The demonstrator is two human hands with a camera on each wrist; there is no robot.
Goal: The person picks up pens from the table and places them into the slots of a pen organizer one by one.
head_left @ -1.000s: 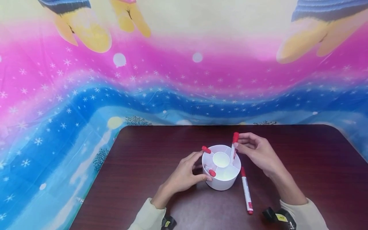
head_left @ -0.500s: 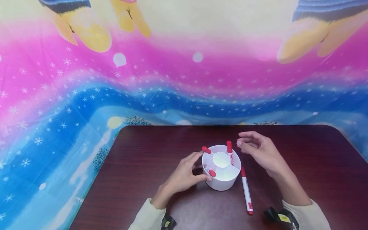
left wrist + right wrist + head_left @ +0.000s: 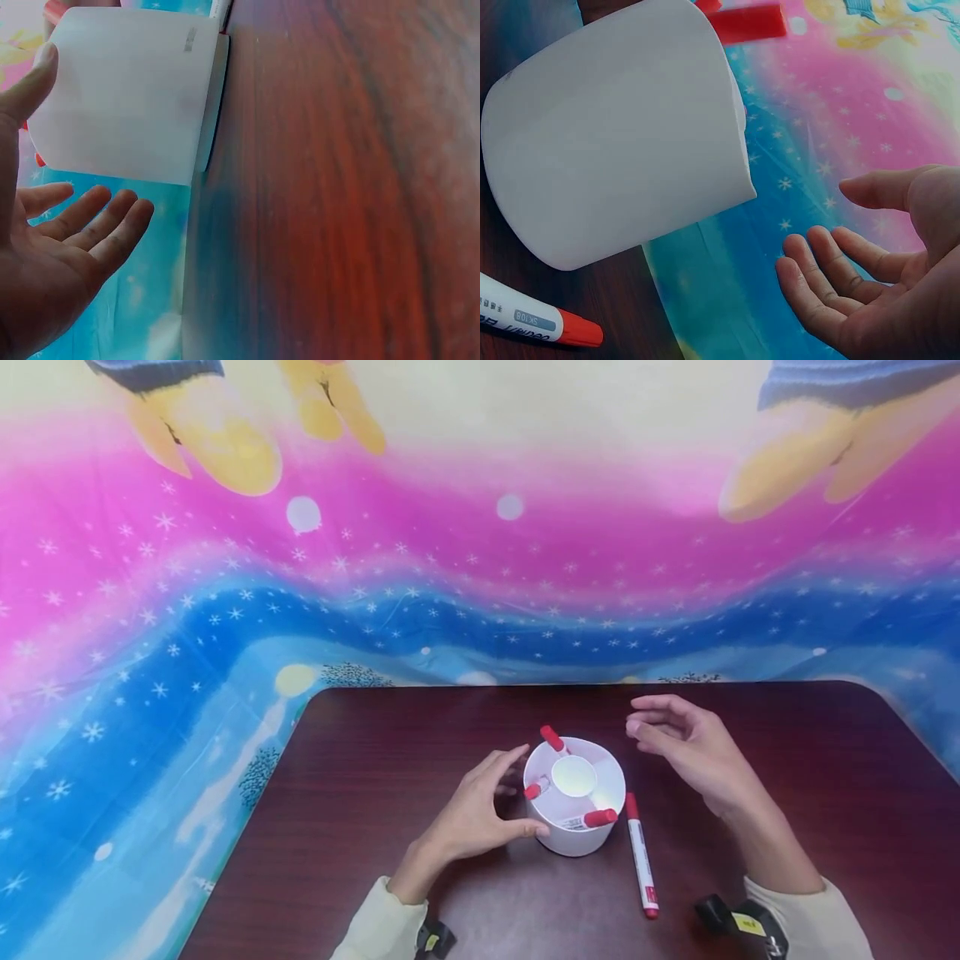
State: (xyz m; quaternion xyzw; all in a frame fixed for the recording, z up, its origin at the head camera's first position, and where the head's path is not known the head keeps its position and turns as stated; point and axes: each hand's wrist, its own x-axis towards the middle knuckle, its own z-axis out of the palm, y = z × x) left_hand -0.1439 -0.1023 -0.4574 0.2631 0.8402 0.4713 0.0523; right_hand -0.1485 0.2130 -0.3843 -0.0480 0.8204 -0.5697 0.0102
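Observation:
A round white divided organizer [image 3: 577,843] with a central cup stands on the table. Three red-capped markers lean in its outer ring: one marker [image 3: 552,738] at the back left, another [image 3: 536,790] at the left, a third [image 3: 599,818] at the front right. My left hand [image 3: 472,810] is spread at the organizer's left side, its thumb at the wall; in the left wrist view the fingers [image 3: 112,225] are apart from it. My right hand [image 3: 697,752] hovers to the right with relaxed fingers, holding nothing. Below it, a capped marker [image 3: 641,856] lies on the table beside the organizer.
The dark brown wooden table [image 3: 360,760] has rounded far corners. Behind it hangs a printed cloth [image 3: 450,552] in pink and blue. Black straps with yellow labels [image 3: 748,924] circle both wrists.
My right hand let go of a marker in the organizer and drew back to the right. The organizer has turned, so its markers now sit at different places; the left fingers have spread off it.

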